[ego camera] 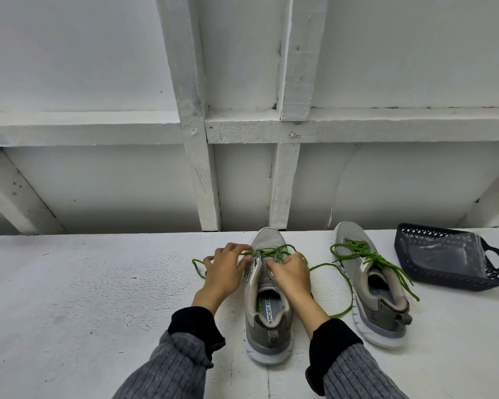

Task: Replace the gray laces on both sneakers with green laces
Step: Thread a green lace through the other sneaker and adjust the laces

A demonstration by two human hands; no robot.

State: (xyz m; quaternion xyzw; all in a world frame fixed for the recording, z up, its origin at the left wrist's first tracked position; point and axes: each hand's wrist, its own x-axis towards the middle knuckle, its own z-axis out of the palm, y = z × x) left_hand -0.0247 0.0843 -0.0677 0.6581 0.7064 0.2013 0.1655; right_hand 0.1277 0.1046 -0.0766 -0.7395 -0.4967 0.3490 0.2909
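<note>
Head view, looking down on a white tabletop (98,298) where two gray sneakers sit heel toward the person. Take the near sneaker (267,321) as the landmark: it stands between the person's wrists, toe pointing away. A green lace (267,252) crosses its front eyelets, and its loose ends trail off both sides onto the tabletop. The left hand (224,269), on the left of the sneaker, has fingers curled at the lace beside the eyelets, apparently pinching it. The right hand (291,272), over the tongue, curls round the lace on the other side. Right of this sneaker stands the second sneaker (369,286), already threaded with a green lace whose ends lie untied across it. Farther right lies a dark mesh basket (415,234) holding a clear plastic bag (447,254). No gray laces are visible.

The lace is likely light, limp and slightly grippy, so it is best held close to its stiff tip for threading. The sneaker looks soft and light, and probably needs steadying at the eyelet row.
</note>
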